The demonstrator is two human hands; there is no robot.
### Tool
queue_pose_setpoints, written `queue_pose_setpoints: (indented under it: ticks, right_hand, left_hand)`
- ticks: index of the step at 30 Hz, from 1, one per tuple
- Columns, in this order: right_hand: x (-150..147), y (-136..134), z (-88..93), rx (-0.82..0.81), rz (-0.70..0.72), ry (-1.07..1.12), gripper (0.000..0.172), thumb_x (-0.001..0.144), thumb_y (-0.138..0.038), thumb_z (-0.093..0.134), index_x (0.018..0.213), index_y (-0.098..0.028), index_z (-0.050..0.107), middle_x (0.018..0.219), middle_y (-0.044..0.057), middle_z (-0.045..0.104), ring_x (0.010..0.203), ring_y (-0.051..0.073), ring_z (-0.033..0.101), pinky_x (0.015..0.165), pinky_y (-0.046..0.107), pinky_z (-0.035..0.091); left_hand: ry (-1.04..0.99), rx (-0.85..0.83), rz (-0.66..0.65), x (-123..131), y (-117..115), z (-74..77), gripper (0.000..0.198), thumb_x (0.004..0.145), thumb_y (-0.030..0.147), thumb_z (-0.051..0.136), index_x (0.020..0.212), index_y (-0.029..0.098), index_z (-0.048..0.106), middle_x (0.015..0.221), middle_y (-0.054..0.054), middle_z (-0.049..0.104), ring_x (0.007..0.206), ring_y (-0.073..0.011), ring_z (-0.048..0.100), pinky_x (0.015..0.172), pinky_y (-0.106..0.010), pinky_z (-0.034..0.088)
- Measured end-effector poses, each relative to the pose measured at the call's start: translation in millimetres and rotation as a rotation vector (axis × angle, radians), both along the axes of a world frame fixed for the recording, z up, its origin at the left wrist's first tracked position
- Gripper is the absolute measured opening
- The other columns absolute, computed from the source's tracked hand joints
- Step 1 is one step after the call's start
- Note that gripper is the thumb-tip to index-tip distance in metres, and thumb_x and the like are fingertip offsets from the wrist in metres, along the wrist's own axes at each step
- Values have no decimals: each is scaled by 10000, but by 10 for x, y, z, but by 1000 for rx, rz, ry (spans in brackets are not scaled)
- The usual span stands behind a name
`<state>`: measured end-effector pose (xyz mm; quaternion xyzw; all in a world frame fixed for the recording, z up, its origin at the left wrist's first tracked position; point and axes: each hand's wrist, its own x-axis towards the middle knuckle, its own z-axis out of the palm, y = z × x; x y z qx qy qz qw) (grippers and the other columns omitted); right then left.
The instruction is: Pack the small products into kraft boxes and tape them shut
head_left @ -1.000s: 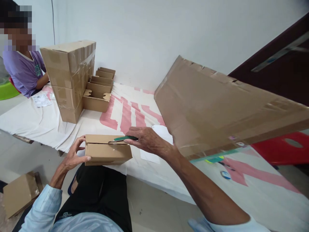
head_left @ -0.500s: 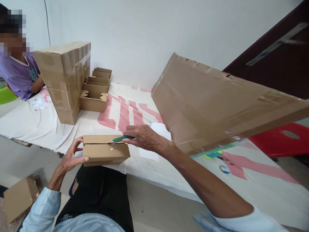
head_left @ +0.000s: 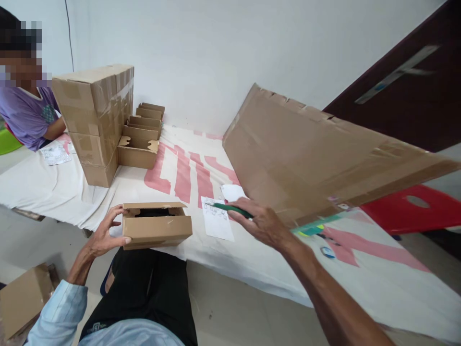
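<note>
A brown cardboard box [head_left: 157, 232] lies at the table's front edge, a dark gap showing between its top flaps. My left hand [head_left: 106, 232] grips the box's left end, thumb on the front and fingers at the back corner. To the right of the box, my right hand [head_left: 261, 222] is closed around a green cutter [head_left: 233, 208], its thin tip pointing left over a printed sheet [head_left: 218, 227]. The cutter and the box are apart.
Tall taped cartons [head_left: 99, 125] stand at the left, with open small boxes [head_left: 138, 153] beside them. A large cardboard sheet or carton [head_left: 309, 158] leans at the right, near a red chair [head_left: 414, 211]. A person [head_left: 29, 113] sits at the far left.
My right hand has moved right with the cutter, away from the box. The box's top seam has parted into a wider gap. My left hand keeps its hold.
</note>
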<state>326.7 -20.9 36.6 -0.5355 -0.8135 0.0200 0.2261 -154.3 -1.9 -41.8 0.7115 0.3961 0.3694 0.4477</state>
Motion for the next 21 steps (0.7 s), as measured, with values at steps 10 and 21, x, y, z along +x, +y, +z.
queue_pose_setpoints:
  ticks: [10, 21]
  right_hand:
    - [470, -753, -1652, -1, -385, 177, 471, 977, -651, 509, 978, -234, 728, 895, 122, 725, 879, 327, 706, 805, 494, 579]
    - [-1339, 97, -298, 153, 89, 254, 213, 1021, -222, 553, 1170, -211, 706, 1148, 135, 702, 1110, 306, 649, 970, 504, 576]
  left_hand:
    - [147, -50, -38, -19, 94, 332, 875, 826, 656, 751, 1580, 344, 437, 1672, -115, 418, 1515, -412, 436, 1119, -533, 498]
    - [183, -89, 92, 59, 84, 394, 828, 824, 639, 750, 1523, 291, 475, 1591, -155, 544, 1475, -415, 501, 1088, -539, 495]
